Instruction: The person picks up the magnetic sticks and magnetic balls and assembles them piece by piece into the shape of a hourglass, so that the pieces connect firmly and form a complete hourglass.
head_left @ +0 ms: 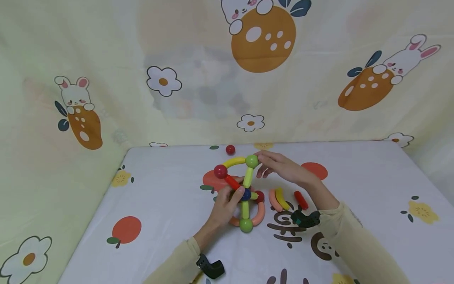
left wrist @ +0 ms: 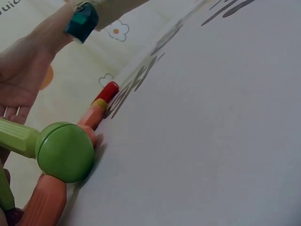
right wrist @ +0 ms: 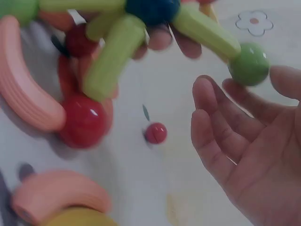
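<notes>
A magnetic ball-and-stick frame stands on the table. In the head view my left hand grips it around the blue ball at its middle. A red stick runs up to a red ball, and a light green stick to the upper green ball; a yellow curved stick joins these two. My right hand holds that green ball between thumb and forefinger, the other fingers loosely bent. Below, salmon curved sticks meet the lower green ball, beside another red ball.
Right of the frame lie a salmon curved stick, a yellow curved stick and a red straight stick. A loose red ball sits near the table's back edge. A printed cloth hangs behind.
</notes>
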`<control>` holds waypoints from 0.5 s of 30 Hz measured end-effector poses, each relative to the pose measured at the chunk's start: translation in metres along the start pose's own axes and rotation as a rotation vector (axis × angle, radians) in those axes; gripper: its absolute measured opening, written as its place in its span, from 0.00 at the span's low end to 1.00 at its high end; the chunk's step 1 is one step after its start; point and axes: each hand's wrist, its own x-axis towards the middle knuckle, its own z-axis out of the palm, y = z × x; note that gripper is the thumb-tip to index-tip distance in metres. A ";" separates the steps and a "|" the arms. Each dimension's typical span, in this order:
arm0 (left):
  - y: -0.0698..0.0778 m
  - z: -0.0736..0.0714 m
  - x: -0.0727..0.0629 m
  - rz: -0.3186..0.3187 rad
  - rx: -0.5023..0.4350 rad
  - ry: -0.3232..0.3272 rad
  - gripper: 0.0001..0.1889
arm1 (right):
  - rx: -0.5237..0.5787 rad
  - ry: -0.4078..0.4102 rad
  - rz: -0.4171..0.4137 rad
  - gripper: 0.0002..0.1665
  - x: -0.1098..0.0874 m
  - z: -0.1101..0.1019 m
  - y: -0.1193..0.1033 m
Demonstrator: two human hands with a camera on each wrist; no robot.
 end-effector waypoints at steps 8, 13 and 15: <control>0.005 -0.004 -0.002 -0.012 -0.077 -0.047 0.20 | 0.042 0.025 -0.086 0.28 -0.006 0.019 0.011; 0.025 -0.006 -0.004 0.008 -0.053 -0.054 0.20 | 0.106 0.101 -0.108 0.31 -0.010 0.029 0.010; 0.032 -0.006 -0.005 0.013 -0.020 -0.050 0.19 | 0.145 0.124 -0.081 0.31 -0.013 0.033 0.009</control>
